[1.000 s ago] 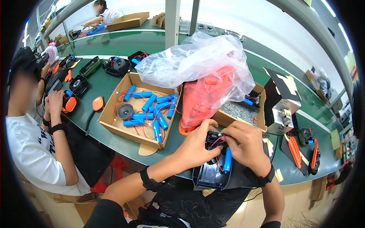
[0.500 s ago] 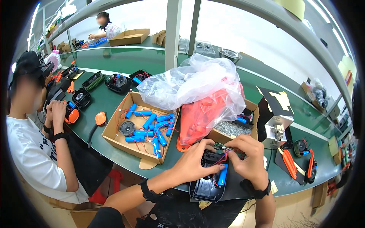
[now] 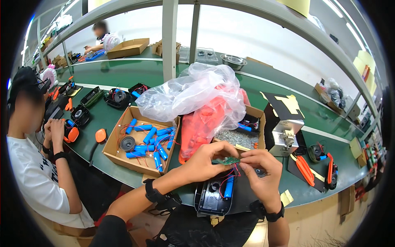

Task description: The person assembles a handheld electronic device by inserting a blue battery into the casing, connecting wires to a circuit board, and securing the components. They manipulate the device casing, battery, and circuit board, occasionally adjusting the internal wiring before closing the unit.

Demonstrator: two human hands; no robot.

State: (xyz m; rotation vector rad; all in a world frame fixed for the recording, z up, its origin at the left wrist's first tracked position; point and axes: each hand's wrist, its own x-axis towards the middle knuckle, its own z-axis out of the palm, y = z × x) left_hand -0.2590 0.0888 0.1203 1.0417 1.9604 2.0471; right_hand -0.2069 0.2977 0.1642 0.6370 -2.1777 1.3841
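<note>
A small green circuit board (image 3: 229, 160) is raised above a black plastic housing (image 3: 212, 199). My left hand (image 3: 207, 162) pinches the board's left side between thumb and fingers. At its right end, the thumb and fingertips of my right hand (image 3: 263, 171) close together on the edge; exactly where they grip is partly hidden. Thin red wires (image 3: 235, 171) hang from the board toward the housing. A blue battery cell (image 3: 228, 187) lies along the housing's right side. Behind my right fingers, a round speaker (image 3: 260, 173) partly shows.
A cardboard box (image 3: 111, 150) of blue cells and a speaker stands left. Beyond my hands are red parts (image 3: 201, 127) under clear plastic, a box of screws (image 3: 234, 138) and a metal fixture (image 3: 284, 138). Orange-trimmed parts (image 3: 304, 171) lie right; a co-worker (image 3: 41, 164) sits left.
Both hands have lifted the circuit board off the housing, and its green face is now tilted into view. My view has shifted slightly, moving the scene left.
</note>
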